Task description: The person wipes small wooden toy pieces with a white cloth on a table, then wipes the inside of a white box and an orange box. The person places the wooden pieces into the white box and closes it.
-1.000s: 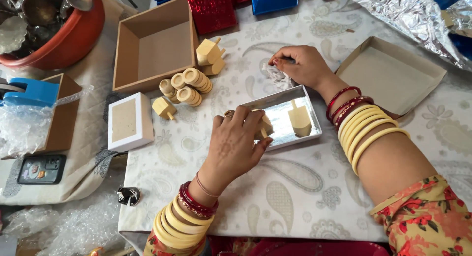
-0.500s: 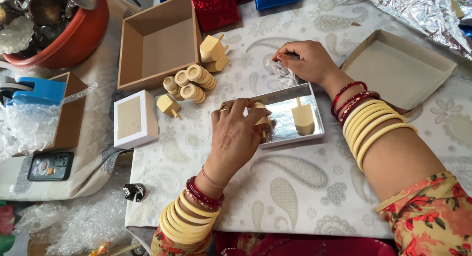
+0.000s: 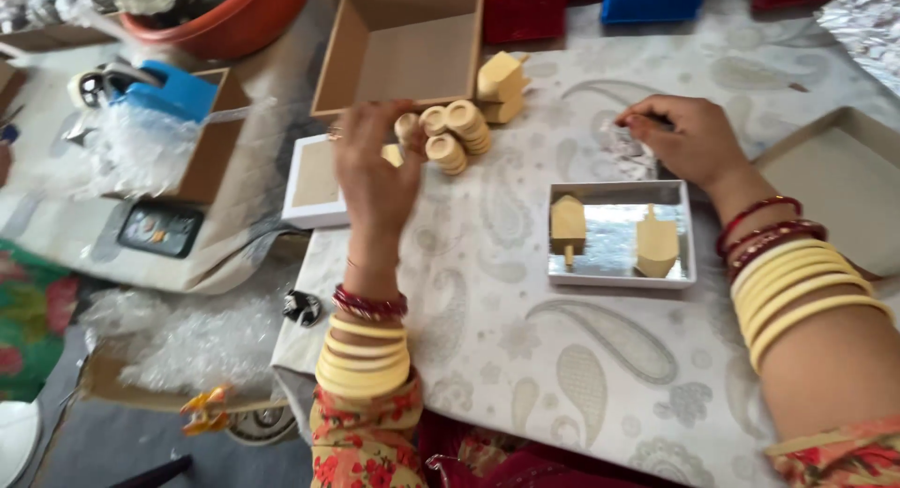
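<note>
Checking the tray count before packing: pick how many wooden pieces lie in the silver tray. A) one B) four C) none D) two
D: the tray holds two wooden pieces, one at its left end and one at its right, lying apart; the left hand is over at the pile of round pieces, and the right hand is beyond the tray.

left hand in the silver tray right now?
No: the left hand is over the pile of round wooden pieces, well away from the silver tray, which holds two wooden tops.
</note>
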